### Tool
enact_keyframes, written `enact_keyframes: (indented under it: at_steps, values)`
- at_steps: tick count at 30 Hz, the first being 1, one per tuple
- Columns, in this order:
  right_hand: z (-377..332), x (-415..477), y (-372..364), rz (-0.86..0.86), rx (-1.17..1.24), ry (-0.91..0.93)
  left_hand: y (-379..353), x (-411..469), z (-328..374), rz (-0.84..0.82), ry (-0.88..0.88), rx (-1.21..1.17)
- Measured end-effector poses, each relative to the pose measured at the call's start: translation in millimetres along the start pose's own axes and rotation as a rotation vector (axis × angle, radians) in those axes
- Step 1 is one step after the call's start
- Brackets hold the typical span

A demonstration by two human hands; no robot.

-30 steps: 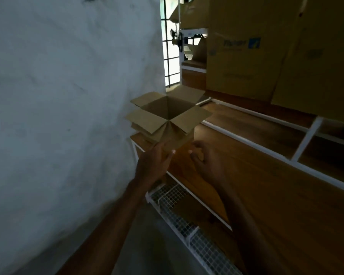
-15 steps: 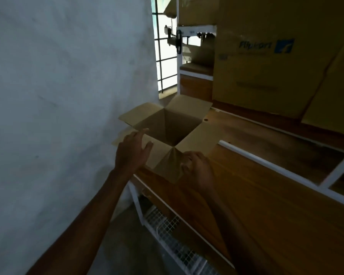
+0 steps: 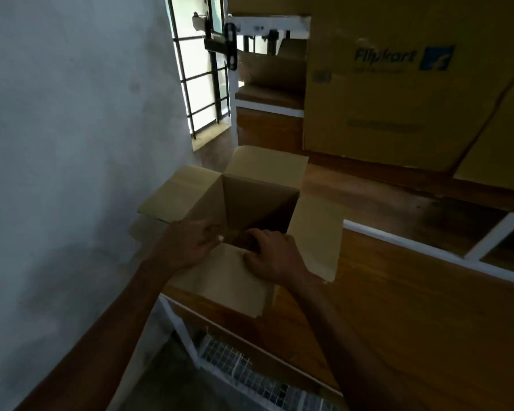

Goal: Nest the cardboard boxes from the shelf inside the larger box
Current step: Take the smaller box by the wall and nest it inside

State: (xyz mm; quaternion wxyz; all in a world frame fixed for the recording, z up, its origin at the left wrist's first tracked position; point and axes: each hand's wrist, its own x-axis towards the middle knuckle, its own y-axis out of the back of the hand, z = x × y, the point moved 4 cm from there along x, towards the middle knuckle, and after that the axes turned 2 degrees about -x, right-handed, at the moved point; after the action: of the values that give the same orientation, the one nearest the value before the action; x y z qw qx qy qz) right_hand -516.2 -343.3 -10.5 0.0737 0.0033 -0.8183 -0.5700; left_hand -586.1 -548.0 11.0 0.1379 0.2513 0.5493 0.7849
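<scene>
An open brown cardboard box [image 3: 258, 200] stands on the left end of a wooden shelf [image 3: 413, 307], its four flaps folded outward. My left hand [image 3: 190, 244] rests on the near rim at the box's left corner, fingers curled over the edge. My right hand [image 3: 275, 256] grips the near flap and rim beside it, fingertips reaching into the opening. The inside of the box is dark and looks empty. A large printed cardboard box [image 3: 398, 93] stands at the back of the shelf.
A grey wall [image 3: 57, 143] runs close along the left. A barred window [image 3: 202, 84] is behind the box. White shelf rails [image 3: 428, 250] cross the wood on the right. A wire-mesh lower shelf [image 3: 250, 372] sits below the edge.
Both hands moved forward from the shelf edge onto the box's near rim and flap. The camera came closer and now looks down into the opening.
</scene>
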Motion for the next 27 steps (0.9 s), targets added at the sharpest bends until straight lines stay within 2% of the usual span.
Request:
enact_keyframes:
  at_steps: [3,7,11,17,23,27]
  values:
    - [-3,7,-12,-0.060,-0.026,-0.014,-9,-4,-31,-0.004,-0.054,-0.055]
    - [-7,10,-19,-0.109,-0.097,-0.016,-18,-3,-45,0.031,-0.189,0.005]
    - [-14,11,-21,-0.057,-0.117,-0.027,-24,2,-51,0.032,-0.220,0.012]
    - [-23,-3,-6,0.133,-0.153,0.014,-15,-6,-40,0.156,-0.233,-0.078]
    - [-37,-34,35,0.265,-0.206,0.065,20,-23,-4,0.266,-0.229,-0.014]
    - [-39,-68,70,0.296,-0.226,0.086,52,-41,36,0.294,-0.234,0.008]
